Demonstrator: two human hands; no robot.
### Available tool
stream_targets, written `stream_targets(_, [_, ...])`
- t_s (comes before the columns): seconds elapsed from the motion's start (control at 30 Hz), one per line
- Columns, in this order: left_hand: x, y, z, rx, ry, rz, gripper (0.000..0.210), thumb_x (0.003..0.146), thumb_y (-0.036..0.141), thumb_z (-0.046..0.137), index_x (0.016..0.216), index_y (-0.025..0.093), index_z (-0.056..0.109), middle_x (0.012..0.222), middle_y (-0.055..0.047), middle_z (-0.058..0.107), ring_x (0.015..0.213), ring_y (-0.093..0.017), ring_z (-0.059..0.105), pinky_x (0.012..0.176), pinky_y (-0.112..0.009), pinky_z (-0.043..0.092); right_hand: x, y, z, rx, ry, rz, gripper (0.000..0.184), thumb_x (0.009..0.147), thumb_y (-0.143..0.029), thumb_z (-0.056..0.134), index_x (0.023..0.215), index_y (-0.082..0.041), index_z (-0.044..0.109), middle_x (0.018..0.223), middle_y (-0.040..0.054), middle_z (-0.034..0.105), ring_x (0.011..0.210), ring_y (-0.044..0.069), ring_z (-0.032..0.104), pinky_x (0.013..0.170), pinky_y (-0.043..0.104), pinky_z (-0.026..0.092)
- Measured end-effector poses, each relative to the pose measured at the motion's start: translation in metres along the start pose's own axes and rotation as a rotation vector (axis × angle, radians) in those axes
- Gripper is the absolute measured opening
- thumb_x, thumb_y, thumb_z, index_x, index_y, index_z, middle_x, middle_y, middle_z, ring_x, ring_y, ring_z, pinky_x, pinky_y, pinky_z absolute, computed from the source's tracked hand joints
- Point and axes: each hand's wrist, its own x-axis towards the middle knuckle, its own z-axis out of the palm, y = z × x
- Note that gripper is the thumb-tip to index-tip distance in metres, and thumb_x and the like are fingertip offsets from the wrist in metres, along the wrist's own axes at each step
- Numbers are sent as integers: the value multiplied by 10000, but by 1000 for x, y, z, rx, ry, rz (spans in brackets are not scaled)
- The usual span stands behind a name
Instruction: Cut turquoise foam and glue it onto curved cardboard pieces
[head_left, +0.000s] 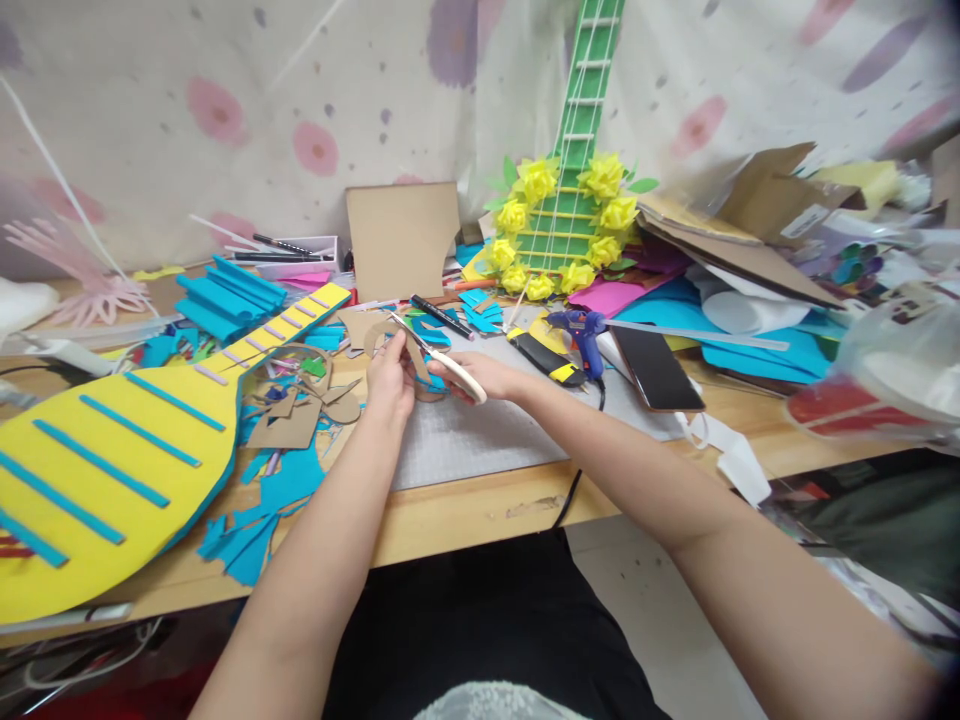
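Observation:
My left hand (391, 378) grips a curved piece of brown cardboard (379, 335), part of it hidden behind the fingers. In my right hand (480, 374) is a pair of scissors with white handles (466, 380); the blades point up and left and meet the cardboard at my left fingertips. Both hands are above the grey cutting mat (480, 440). Blue and brown offcuts (296, 425) lie just left of my left hand. A black pen (442, 317) rests behind the hands.
A yellow paper guitar (127, 440) with blue strips covers the left side. A green one with yellow flowers (566, 220) stands at the back. Right of the hands lie a cutter knife (544, 357), a blue glue gun (585, 335) and a phone (652, 368). A plastic tub (885, 380) stands far right.

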Motion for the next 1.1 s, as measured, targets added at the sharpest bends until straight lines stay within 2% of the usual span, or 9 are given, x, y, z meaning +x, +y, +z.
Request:
stream_targets(0.3, [-1,2,0,44,-5,-7,131,692,221,684,655,168,570,575,34,598,537,-86,572,573,-203,475,3,4,-9,-134,19,4,538,729,-721,482,717,-183,480,473,-46,448,395,79,411,387,214,322])
stream_targets(0.37, [-1,4,0,49,-8,-13,114,713,190,656,655,165,560,567,37,588,547,-86,580,596,-208,494,3,3,-19,-221,92,54,544,735,-725,470,717,-182,493,506,-21,483,435,100,456,424,229,360])
stream_targets(0.53, [-1,12,0,112,20,-21,103,736,142,625,704,174,532,620,34,630,598,-83,621,571,-176,506,6,0,-44,-786,415,296,484,774,-630,507,796,-152,582,880,156,658,820,261,625,676,332,463])
stream_targets(0.63, [1,17,-2,182,36,-21,126,720,144,657,724,181,536,655,24,659,550,-69,601,522,-152,478,10,2,-51,-984,453,378,424,820,-503,489,952,-119,609,1045,213,646,976,326,611,769,384,464])
stream_targets(0.77, [7,22,-9,229,36,-21,102,736,168,658,746,178,558,674,16,661,538,-69,589,504,-159,457,19,8,-56,-1041,463,413,433,809,-402,536,1107,-89,566,1129,234,613,1044,333,592,818,404,460])
stream_targets(0.87, [12,25,-12,204,44,-42,81,757,176,638,748,178,558,675,18,655,535,-65,582,515,-164,455,22,8,-54,-1068,544,322,422,810,-312,548,1161,-79,526,1159,233,591,1071,316,574,837,393,454])
stream_targets(0.97, [14,28,-13,185,55,-48,80,756,158,619,742,176,542,671,19,646,532,-63,577,507,-162,444,20,5,-42,-1045,602,90,330,829,-320,523,1093,-126,563,1133,168,610,1058,277,566,845,367,447])
stream_targets(1.03, [16,30,-13,207,69,-25,99,734,137,620,730,174,528,670,21,641,532,-63,576,494,-158,433,18,3,-28,-977,484,-51,338,798,-392,567,1044,-161,582,1079,110,638,1021,250,575,834,342,450])
stream_targets(1.1, [16,32,-15,252,94,13,117,709,141,631,727,176,520,665,22,634,533,-64,574,479,-154,421,17,3,-16,-949,304,-98,412,730,-330,638,1103,-175,558,1066,86,646,976,235,594,794,321,459])
